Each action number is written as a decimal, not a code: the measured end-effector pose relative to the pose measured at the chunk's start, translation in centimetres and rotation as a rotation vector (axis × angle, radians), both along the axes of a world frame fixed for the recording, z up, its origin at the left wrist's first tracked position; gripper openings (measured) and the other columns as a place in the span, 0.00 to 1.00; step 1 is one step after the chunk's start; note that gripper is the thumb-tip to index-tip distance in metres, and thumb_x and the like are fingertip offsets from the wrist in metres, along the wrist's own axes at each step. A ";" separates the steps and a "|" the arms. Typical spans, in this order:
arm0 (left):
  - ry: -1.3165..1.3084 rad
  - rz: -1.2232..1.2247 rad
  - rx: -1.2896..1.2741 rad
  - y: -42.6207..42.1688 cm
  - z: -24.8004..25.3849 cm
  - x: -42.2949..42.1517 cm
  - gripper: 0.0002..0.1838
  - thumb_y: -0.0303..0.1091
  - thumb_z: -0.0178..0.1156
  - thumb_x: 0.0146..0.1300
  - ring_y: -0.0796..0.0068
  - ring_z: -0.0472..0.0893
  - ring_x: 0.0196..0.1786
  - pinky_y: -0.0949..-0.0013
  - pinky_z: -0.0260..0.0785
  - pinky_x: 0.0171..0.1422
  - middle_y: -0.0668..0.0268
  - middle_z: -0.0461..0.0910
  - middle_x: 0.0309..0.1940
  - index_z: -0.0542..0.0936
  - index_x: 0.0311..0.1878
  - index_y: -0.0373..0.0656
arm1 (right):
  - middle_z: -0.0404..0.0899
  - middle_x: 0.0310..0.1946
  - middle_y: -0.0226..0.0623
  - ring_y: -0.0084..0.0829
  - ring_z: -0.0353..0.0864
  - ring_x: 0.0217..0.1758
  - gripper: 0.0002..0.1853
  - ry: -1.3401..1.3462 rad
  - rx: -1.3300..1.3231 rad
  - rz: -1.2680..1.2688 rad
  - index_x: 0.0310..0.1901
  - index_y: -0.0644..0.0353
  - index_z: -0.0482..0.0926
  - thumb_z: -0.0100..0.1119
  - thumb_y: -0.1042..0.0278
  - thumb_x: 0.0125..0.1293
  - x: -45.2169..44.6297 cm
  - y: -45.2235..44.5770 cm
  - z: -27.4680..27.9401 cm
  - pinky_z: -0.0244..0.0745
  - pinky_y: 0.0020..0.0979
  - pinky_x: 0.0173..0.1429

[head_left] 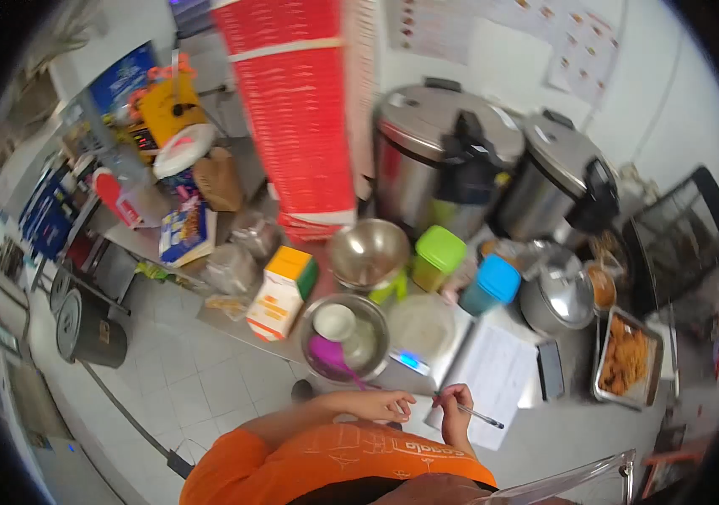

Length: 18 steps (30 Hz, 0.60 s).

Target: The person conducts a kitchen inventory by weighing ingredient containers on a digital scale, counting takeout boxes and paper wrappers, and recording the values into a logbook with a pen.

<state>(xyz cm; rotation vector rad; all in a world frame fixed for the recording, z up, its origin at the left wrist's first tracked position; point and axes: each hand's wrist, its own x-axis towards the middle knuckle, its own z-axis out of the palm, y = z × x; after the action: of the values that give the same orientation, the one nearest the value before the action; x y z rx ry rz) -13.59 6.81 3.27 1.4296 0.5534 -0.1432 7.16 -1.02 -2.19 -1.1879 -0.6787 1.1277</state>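
My right hand [455, 406] is closed around a pen [484, 416], which points to the right over the lower part of an open notebook [497, 370]. Close beside it on the left is my left hand [383, 406], fingers loosely curved and a little apart, with nothing visible in them. Just beyond the left hand, a metal bowl [309, 364] contains a small white bowl [334, 321] and a purple spoon-like utensil [327, 352]. A kitchen scale with a lit blue display [410, 362] sits between bowl and notebook, a round pale dish [421, 326] upon it.
A black phone [551, 370] lies right of the notebook, near a tray of fried food [629, 358]. Behind stand green [438, 257] and blue-lidded [491, 284] containers, an empty-looking metal bowl [368, 254], a carton [282, 295] and two large steel cookers [410, 156].
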 end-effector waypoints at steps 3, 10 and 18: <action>-0.243 0.220 0.107 2.1 -0.9 -7.7 0.27 0.36 0.56 0.67 0.70 0.72 0.58 0.66 0.66 0.61 0.59 0.72 0.55 0.60 0.65 0.38 | 0.71 0.27 0.37 0.28 0.74 0.28 0.12 0.014 0.016 0.077 0.32 0.62 0.70 0.50 0.62 0.68 -5.1 4.5 0.6 0.73 0.29 0.36; -0.388 0.717 0.148 8.8 -0.2 -27.4 0.17 0.31 0.55 0.67 0.76 0.74 0.54 0.71 0.67 0.57 0.63 0.76 0.50 0.69 0.57 0.38 | 0.71 0.18 0.34 0.24 0.70 0.17 0.24 -0.206 0.093 0.029 0.35 0.62 0.74 0.41 0.45 0.71 -21.3 15.9 4.0 0.65 0.24 0.24; -0.173 0.841 0.456 19.6 -3.7 -35.0 0.20 0.36 0.60 0.63 0.76 0.75 0.50 0.70 0.69 0.54 0.63 0.75 0.48 0.71 0.55 0.38 | 0.72 0.39 0.38 0.30 0.71 0.46 0.27 -0.688 0.341 0.309 0.40 0.64 0.77 0.29 0.51 0.75 -32.9 20.2 5.8 0.64 0.29 0.53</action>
<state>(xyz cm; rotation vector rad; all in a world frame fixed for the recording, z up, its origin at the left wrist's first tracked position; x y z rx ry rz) -48.60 26.44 -0.42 1.5048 1.0381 0.8119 -25.71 19.15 3.59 -1.1914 -1.5594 0.7846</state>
